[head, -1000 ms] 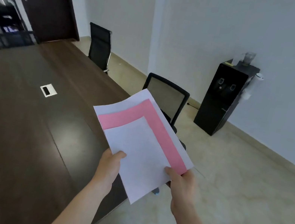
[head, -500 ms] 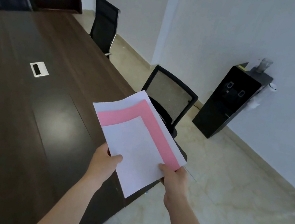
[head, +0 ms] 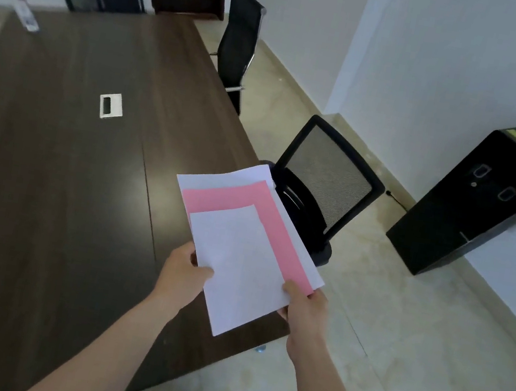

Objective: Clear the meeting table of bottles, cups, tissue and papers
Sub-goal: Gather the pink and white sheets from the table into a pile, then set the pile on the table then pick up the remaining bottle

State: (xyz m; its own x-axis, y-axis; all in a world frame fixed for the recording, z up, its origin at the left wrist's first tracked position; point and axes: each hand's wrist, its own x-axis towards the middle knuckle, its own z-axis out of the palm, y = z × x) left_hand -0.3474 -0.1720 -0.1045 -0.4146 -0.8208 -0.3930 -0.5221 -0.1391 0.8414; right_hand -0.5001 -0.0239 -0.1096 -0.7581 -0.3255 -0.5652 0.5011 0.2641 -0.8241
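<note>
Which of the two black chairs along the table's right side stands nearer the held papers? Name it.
The black mesh-back chair, just beyond the white and pink papers held by the left hand and right hand. The tall black high-back chair stands farther up the dark wooden table.

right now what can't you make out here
Head view only:
- Bottle at the table's far left corner: blurred, label unreadable.
- Lower papers: covered by the top sheet.
- Items atop the black cabinet: blurred, cut by the right edge.
- Left hand and right hand fingers: behind the papers.

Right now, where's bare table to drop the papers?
Bare wood everywhere between the cable port and the near edge of the table, left of the papers. The only clutter is a bottle at the far-left corner.
</note>
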